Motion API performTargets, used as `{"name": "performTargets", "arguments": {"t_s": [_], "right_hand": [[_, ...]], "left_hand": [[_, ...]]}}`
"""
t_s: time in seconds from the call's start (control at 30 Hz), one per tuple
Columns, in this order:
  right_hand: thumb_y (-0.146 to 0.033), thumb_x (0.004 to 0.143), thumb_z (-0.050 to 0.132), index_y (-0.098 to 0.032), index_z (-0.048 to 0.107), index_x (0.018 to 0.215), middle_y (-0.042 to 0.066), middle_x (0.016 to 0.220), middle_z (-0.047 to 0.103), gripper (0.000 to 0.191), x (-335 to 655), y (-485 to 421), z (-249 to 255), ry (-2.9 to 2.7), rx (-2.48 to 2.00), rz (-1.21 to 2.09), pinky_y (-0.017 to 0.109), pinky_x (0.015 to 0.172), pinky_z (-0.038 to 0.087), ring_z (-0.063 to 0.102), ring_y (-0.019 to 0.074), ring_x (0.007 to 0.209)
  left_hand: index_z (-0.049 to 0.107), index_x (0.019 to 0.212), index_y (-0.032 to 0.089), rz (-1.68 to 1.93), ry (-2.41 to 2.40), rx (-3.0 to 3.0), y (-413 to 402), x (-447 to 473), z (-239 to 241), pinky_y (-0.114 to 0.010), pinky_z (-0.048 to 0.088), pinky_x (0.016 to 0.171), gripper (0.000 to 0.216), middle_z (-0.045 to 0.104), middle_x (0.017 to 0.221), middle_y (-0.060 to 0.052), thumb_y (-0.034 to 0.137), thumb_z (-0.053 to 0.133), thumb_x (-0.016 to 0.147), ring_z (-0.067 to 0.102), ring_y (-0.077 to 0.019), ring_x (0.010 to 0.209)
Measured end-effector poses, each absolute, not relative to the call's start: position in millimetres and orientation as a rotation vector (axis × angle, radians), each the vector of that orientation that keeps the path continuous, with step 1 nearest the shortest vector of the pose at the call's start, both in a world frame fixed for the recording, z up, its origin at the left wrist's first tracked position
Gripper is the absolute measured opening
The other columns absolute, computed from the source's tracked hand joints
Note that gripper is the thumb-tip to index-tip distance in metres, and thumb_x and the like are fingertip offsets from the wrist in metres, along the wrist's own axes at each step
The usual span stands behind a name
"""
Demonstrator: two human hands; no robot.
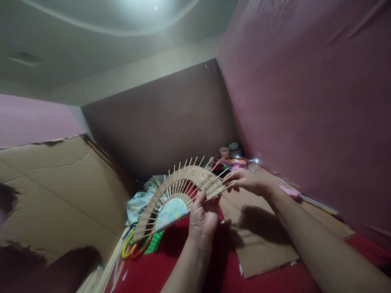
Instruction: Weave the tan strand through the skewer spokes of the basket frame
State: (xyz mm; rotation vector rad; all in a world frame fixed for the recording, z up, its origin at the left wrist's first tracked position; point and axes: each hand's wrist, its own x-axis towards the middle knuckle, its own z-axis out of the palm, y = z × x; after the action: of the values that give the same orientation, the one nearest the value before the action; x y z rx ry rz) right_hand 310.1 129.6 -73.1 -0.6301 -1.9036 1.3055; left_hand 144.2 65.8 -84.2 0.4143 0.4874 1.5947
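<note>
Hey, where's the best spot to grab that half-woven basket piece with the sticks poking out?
Probably the tightly woven band, gripped from underneath as the left hand does. The thin spokes fan past its outer rim and look easy to bend.

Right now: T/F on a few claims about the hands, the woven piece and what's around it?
1. Both hands hold the woven piece. True: the left hand grips its lower edge, the right hand its right end.
2. The woven piece lies flat on the floor. False: it is held up in the air.
3. Thin sticks poke out of its outer edge. True.
4. The cloth under the hands is blue. False: the cloth is red.
5. Cardboard lies below the right forearm. True.
</note>
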Motion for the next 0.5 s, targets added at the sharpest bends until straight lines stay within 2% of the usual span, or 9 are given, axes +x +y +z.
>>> {"name": "performTargets", "arguments": {"t_s": [0.23, 0.5], "right_hand": [[-0.029, 0.07, 0.066, -0.017, 0.072, 0.075, 0.005, 0.078, 0.068, 0.014, 322, 125, -60, -1.816, -0.685, 0.993, 0.029, 0.07, 0.044, 0.059, 0.0163, 0.075], [-0.017, 0.066, 0.054, -0.016, 0.066, 0.069, 0.001, 0.06, 0.059, 0.012, 326, 125, -62, -1.755, -0.786, 1.0, 0.026, 0.058, 0.039, 0.052, 0.0126, 0.059]], "left_hand": [[0.064, 0.099, 0.013, 1.584, 0.484, 0.368, 67, 146, -86, -0.038, 0.05, 0.086, 0.025, 0.07, 0.095, -0.012, 0.009, 0.044, 0.086, 0.065, -0.0219, 0.093], [0.064, 0.094, 0.012, 1.571, 0.466, 0.389, 69, 144, -90, -0.037, 0.051, 0.084, 0.021, 0.069, 0.097, -0.012, 0.007, 0.046, 0.084, 0.065, -0.0221, 0.092]]}}
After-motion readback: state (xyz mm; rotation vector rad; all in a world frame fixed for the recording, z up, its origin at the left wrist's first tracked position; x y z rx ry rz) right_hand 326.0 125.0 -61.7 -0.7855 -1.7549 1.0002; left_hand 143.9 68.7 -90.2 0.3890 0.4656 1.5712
